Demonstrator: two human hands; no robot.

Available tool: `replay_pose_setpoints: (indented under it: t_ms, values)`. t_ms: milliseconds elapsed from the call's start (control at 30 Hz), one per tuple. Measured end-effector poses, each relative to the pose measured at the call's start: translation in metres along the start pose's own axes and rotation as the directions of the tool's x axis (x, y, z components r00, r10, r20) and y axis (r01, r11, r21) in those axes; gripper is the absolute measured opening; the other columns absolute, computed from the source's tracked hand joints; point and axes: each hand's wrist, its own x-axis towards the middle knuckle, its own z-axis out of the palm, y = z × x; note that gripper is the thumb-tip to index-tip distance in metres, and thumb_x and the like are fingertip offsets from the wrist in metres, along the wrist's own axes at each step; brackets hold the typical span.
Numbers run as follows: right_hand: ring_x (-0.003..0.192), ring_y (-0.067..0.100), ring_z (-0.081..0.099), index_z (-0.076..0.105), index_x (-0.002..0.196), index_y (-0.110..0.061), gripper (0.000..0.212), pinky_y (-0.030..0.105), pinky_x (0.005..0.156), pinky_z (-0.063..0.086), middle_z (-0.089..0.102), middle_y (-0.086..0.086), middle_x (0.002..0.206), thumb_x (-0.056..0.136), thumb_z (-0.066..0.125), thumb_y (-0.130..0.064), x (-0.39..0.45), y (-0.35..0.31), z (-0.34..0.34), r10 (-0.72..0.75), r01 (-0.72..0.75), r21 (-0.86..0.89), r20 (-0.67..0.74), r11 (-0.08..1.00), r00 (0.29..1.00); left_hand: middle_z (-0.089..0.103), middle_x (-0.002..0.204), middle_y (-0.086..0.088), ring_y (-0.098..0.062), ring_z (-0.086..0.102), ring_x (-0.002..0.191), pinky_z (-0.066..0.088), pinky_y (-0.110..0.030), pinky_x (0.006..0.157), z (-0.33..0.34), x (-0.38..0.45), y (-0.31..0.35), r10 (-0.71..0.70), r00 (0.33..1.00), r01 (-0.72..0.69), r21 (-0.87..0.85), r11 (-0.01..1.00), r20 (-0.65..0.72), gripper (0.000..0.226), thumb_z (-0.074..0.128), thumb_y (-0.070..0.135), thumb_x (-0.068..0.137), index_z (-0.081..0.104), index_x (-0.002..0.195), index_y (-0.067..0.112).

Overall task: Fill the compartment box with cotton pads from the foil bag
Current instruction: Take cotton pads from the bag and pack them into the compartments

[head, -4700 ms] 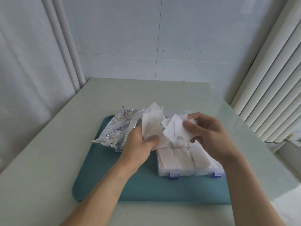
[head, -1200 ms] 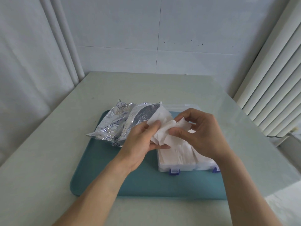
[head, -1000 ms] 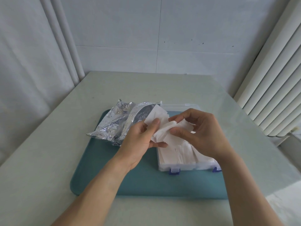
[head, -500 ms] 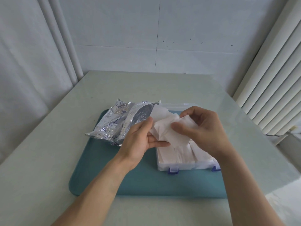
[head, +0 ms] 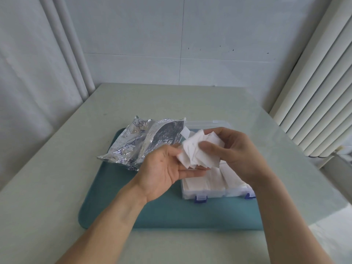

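A loose stack of white cotton pads is held above the compartment box. My right hand grips the stack, thumb on top and fingers behind. My left hand lies palm up beside it, its straight fingers under the pads' lower edge. The clear box with blue latches sits on the teal tray, its near compartments packed with white pads; its far part is hidden by my hands. The crumpled foil bag lies on the tray's left rear, mouth towards the box.
The tray rests on a pale table that stands against a tiled wall. Curtains hang on the left, and vertical blinds on the right. The box's clear lid lies open behind it.
My right hand has taken over the pad stack. My left hand has let go of it, turned palm up and now lies flat under the pads.
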Motion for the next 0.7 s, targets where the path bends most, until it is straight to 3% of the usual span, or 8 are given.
replay_pose_setpoints:
  t_ms: [100,200,300,367,433,500,533,700]
  values:
    - [0.079,0.017,0.069,0.075,0.102,-0.012,0.023,0.03,0.065,0.055,0.076,0.004,0.096,0.082,0.077,-0.022,-0.003,-0.004,0.006,-0.046,0.052,-0.062,0.091,0.997,0.995,0.056,0.139,-0.02,-0.042,0.056,0.122,0.043,-0.058,0.105,0.0,-0.001,0.002,-0.078,0.982,0.09,-0.065,0.994,0.172,0.056,0.044,0.037,0.093,0.054,0.14,0.008]
    - [0.06,0.003,0.058,0.076,0.103,-0.021,0.024,0.017,0.053,0.044,0.067,-0.002,0.09,0.084,0.07,-0.035,-0.006,-0.004,0.024,-0.042,0.065,-0.175,0.136,0.982,0.99,0.063,0.124,-0.016,-0.032,0.062,0.111,0.041,-0.054,0.105,0.007,-0.002,-0.004,-0.122,0.985,0.127,-0.036,0.991,0.12,0.042,0.052,0.035,0.094,0.067,0.126,0.012]
    - [0.065,0.001,0.059,0.067,0.124,-0.028,0.04,0.018,0.061,0.047,0.057,0.0,0.103,0.092,0.053,-0.046,-0.006,-0.002,0.033,-0.104,0.126,-0.27,0.094,0.955,0.99,0.062,0.1,-0.015,-0.027,0.063,0.085,0.052,-0.04,0.08,0.012,-0.001,-0.004,-0.121,0.993,0.119,-0.1,0.988,-0.008,0.035,0.063,0.026,0.087,0.069,0.115,0.006]
    - [0.092,0.0,0.065,0.056,0.136,-0.03,0.043,0.021,0.079,0.051,0.058,-0.007,0.121,0.096,0.057,-0.047,-0.007,-0.005,0.029,-0.151,0.169,-0.256,0.085,0.952,0.985,0.059,0.092,-0.015,-0.026,0.06,0.077,0.053,-0.035,0.068,0.009,-0.001,-0.002,-0.097,0.993,0.083,-0.19,0.978,-0.069,0.039,0.067,0.021,0.083,0.063,0.118,0.002]
    - [0.123,0.0,0.054,0.041,0.147,-0.037,0.073,0.021,0.096,0.048,0.052,-0.019,0.139,0.083,0.077,-0.043,-0.01,-0.007,0.024,-0.155,0.214,-0.328,0.198,0.92,0.968,0.06,0.093,-0.017,-0.029,0.063,0.08,0.057,-0.037,0.071,0.008,-0.002,0.001,-0.082,0.993,0.059,-0.24,0.969,-0.087,0.032,0.067,0.018,0.08,0.063,0.108,0.003]
    - [0.116,-0.005,0.054,0.03,0.152,-0.043,0.108,0.013,0.089,0.049,0.046,-0.023,0.144,0.065,0.093,-0.029,-0.013,-0.008,0.027,-0.088,0.21,-0.404,0.3,0.89,0.95,0.061,0.099,-0.02,-0.033,0.066,0.085,0.058,-0.042,0.075,0.01,-0.004,0.002,-0.087,0.995,0.071,-0.258,0.963,-0.053,0.032,0.07,0.015,0.074,0.065,0.103,0.004]
    - [0.107,-0.006,0.056,0.03,0.151,-0.045,0.114,0.011,0.082,0.05,0.049,-0.024,0.139,0.06,0.096,-0.024,-0.013,-0.008,0.03,-0.069,0.202,-0.43,0.305,0.88,0.95,0.062,0.101,-0.02,-0.033,0.066,0.088,0.058,-0.041,0.078,0.011,-0.005,0.002,-0.091,0.995,0.082,-0.237,0.968,-0.03,0.032,0.071,0.014,0.073,0.068,0.104,0.006]
    - [0.114,-0.005,0.056,0.048,0.14,-0.041,0.096,0.007,0.093,0.041,0.062,-0.023,0.123,0.058,0.097,-0.033,-0.011,-0.006,0.033,-0.238,0.288,-0.455,0.166,0.843,0.957,0.07,0.11,-0.011,-0.027,0.068,0.102,0.056,-0.037,0.089,0.012,-0.006,0.003,-0.05,0.999,0.053,-0.185,0.981,0.017,0.028,0.059,0.014,0.084,0.076,0.106,0.011]
